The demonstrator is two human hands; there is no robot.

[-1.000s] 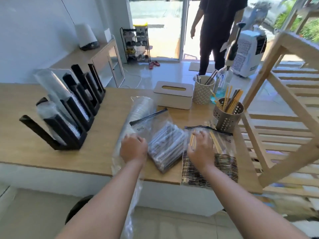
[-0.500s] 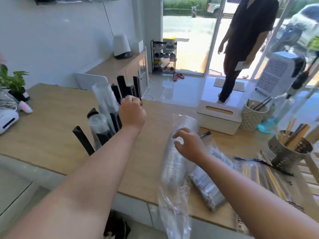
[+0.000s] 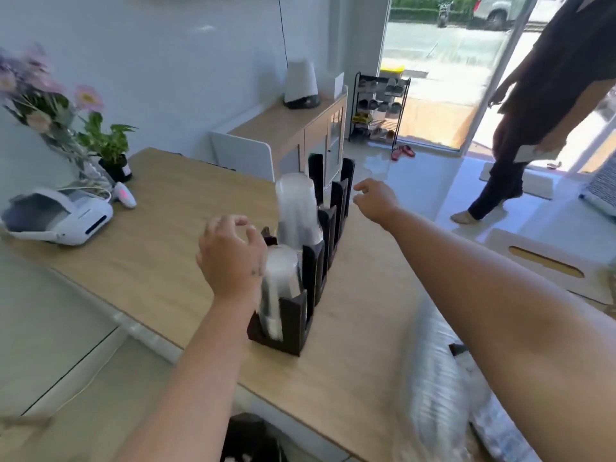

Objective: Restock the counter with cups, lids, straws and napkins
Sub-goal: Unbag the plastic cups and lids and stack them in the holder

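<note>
– Cups [image 3: 296, 208]: logged where?
– In black rack [image 3: 336, 208] on counter [image 3: 150, 255]. Counted two sleeved stacks; saw rear slots bare.
– Hands?
– Left hand [image 3: 230, 255] at near stack [image 3: 280, 288], fingers loosely curled, gripping nothing; contact unclear. Right hand [image 3: 375, 200] past rack's far side, fingers slack, likewise holding nothing.
– Progress?
– Judged early: cups partly stocked. Noted one plastic sleeve [image 3: 430, 378] and one bag [image 3: 493, 425] lying unpacked at counter's right end, contents too blurred to name. Spotted one tissue box [image 3: 546, 265] beyond. Saw no lids or straws set out. Reckoned lids, straws, napkins all left to do.
– Surroundings?
– One person [image 3: 550, 95] by doorway, one white device [image 3: 63, 215], one potted plant [image 3: 110, 145] at left.
</note>
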